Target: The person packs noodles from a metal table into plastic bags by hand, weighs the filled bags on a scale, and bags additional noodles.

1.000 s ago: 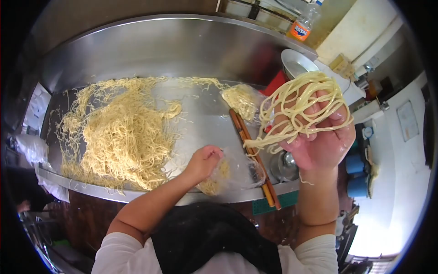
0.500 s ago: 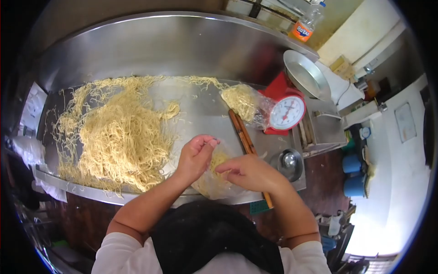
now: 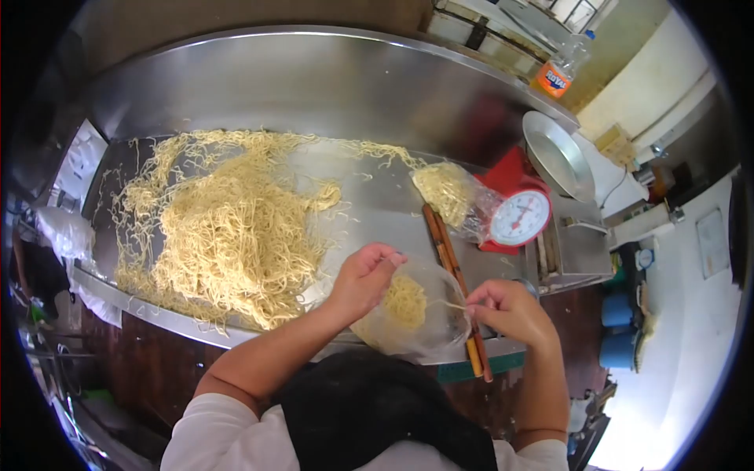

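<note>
A clear plastic bag (image 3: pixel 440 336) with a clump of yellow noodles (image 3: pixel 406 301) in it is spread between my two hands, over the near edge of the steel table. My left hand (image 3: pixel 367 276) pinches the bag's left upper rim. On the other side, my right hand (image 3: pixel 510 310) has thumb and fingers closed on the bag's right edge; a thin pale strip stretches from the fingertips toward the noodles. Two long wooden sticks (image 3: pixel 444 245) lie side by side, passing behind the bag. A large heap of loose noodles (image 3: pixel 232 235) covers the table left of my hands.
Another bag of noodles (image 3: pixel 441 191) lies against the red dial scale (image 3: pixel 518 218). Behind the scale's dial is its round metal pan (image 3: pixel 558 155). An orange-labelled drink bottle (image 3: pixel 556 74) stands on the ledge. White plastic bags (image 3: pixel 67 231) hang at the table's left end.
My right hand has moved right and pulled the bag wide, so the noodles inside show more clearly. My left hand keeps its pinch. The whole view has shifted, with the table appearing further right.
</note>
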Demonstrator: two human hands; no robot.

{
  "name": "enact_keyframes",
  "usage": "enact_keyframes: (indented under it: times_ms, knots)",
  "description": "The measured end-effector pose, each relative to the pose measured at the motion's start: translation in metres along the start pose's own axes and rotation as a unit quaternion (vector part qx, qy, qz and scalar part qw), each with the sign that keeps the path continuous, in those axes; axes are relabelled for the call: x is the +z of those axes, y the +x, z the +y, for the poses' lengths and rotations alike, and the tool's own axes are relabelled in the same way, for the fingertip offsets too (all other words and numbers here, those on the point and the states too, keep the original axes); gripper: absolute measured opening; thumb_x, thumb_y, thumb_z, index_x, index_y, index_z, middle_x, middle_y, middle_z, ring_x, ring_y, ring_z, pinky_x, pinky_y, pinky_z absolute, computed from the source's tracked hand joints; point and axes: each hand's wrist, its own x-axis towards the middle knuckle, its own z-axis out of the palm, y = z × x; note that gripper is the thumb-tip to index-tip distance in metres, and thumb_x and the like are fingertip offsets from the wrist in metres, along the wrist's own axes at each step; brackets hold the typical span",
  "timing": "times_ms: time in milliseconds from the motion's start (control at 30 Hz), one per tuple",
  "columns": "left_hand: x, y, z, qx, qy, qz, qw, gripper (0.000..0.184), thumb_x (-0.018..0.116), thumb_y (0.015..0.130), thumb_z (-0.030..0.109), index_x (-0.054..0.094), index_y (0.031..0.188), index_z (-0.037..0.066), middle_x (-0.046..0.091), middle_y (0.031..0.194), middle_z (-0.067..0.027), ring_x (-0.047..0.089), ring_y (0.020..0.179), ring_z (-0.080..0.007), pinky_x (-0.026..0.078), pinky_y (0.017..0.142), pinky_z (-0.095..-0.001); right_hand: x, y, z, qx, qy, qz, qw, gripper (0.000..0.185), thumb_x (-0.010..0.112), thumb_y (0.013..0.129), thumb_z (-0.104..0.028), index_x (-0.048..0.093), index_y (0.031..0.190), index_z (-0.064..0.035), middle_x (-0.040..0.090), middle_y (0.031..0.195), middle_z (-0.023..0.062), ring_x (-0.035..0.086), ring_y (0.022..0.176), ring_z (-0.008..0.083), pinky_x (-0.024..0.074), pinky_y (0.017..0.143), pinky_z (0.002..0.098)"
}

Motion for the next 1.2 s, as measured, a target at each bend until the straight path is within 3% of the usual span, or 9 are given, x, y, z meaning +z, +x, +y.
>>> enact_keyframes:
  times_ms: [167,267,367,500,600,667,833,1033,1200]
  knots:
    - [0.017,0.003,-0.004,0.063,0.058,-0.029,0.996,0.015,0.055,0.096,0.020,0.058,0.098,0.005,0.049,0.061,0.0044,0.042,0.047,-0.0034,0.034,0.042,-0.0200,0.057,0.023,-0.017,-0.209,0.012,0.117,0.971,0.013,0.068,0.081,-0.014,0.066,0.089,-0.0046,0.064,0.068,0.0035,0.061,0.064,0.0168,0.0481,0.059,0.0321]
    - [0.010,0.003,-0.004,0.093,0.119,-0.038,0.988,0.015,0.055,0.096,0.019,0.058,0.098,0.004,0.051,0.064,0.0042,0.042,0.049,-0.0024,0.035,0.044,-0.0195,0.085,0.045,0.020,-0.180,-0.323,0.017,0.929,0.017,0.068,0.081,-0.014,0.066,0.094,-0.0041,0.067,0.077,0.0084,0.064,0.070,0.0236,0.0504,0.066,0.0367]
    - [-0.014,0.005,0.004,0.029,0.132,-0.126,0.983,0.024,0.056,0.095,0.023,0.059,0.106,0.002,0.056,0.069,0.0020,0.050,0.056,-0.0053,0.042,0.051,-0.0217,0.064,0.031,-0.020,-0.136,-0.163,-0.004,0.977,0.018,0.068,0.083,-0.013,0.067,0.098,-0.0042,0.068,0.080,0.0084,0.065,0.071,0.0190,0.0507,0.064,0.0323]
    - [-0.071,0.039,0.028,-0.022,0.310,-0.081,0.947,0.039,0.060,0.091,0.030,0.058,0.122,0.006,0.064,0.080,-0.0040,0.060,0.071,-0.0115,0.049,0.065,-0.0273,0.058,0.031,-0.018,-0.084,0.105,0.189,0.973,0.015,0.067,0.084,-0.009,0.067,0.097,-0.0007,0.066,0.078,0.0052,0.061,0.068,0.0103,0.0471,0.058,0.0239]
    - [-0.153,0.106,0.059,0.059,0.517,0.113,0.846,0.029,0.058,0.090,0.026,0.064,0.115,0.013,0.067,0.096,-0.0150,0.065,0.086,-0.0279,0.051,0.079,-0.0374,0.058,0.027,0.004,-0.055,0.158,0.266,0.949,0.012,0.067,0.084,-0.006,0.066,0.094,0.0016,0.064,0.077,0.0024,0.057,0.067,0.0057,0.0442,0.057,0.0202]
    - [-0.223,0.155,0.064,0.074,0.678,0.171,0.712,0.019,0.055,0.088,0.016,0.069,0.101,0.013,0.064,0.107,-0.0151,0.063,0.093,-0.0324,0.052,0.080,-0.0420,0.058,0.025,0.017,-0.063,0.138,0.304,0.941,0.012,0.067,0.084,-0.005,0.066,0.093,0.0027,0.062,0.076,0.0016,0.055,0.066,0.0047,0.0435,0.057,0.0198]
    - [-0.290,0.214,0.059,-0.070,0.821,0.118,0.555,0.023,0.054,0.085,0.010,0.069,0.102,0.009,0.063,0.111,-0.0138,0.062,0.103,-0.0305,0.052,0.083,-0.0403,0.066,0.015,0.039,0.023,0.177,0.361,0.915,0.010,0.065,0.085,-0.005,0.065,0.092,0.0025,0.060,0.072,0.0007,0.052,0.062,0.0049,0.0428,0.058,0.0197]
    - [-0.295,0.235,0.048,-0.060,0.843,0.063,0.530,0.024,0.052,0.084,0.010,0.068,0.101,0.006,0.063,0.112,-0.0144,0.062,0.104,-0.0304,0.052,0.085,-0.0404,0.063,0.004,0.033,0.089,0.185,0.379,0.902,0.011,0.065,0.086,-0.005,0.063,0.093,0.0039,0.061,0.073,0.0015,0.053,0.064,0.0054,0.0433,0.059,0.0198]
    - [-0.294,0.230,0.052,-0.052,0.813,0.088,0.573,0.024,0.049,0.086,0.012,0.066,0.100,0.005,0.065,0.108,-0.0152,0.062,0.102,-0.0315,0.051,0.085,-0.0415,0.067,0.009,0.052,0.071,0.143,0.359,0.920,0.014,0.064,0.088,-0.010,0.063,0.096,0.0015,0.064,0.078,0.0043,0.058,0.068,0.0092,0.0478,0.062,0.0225]
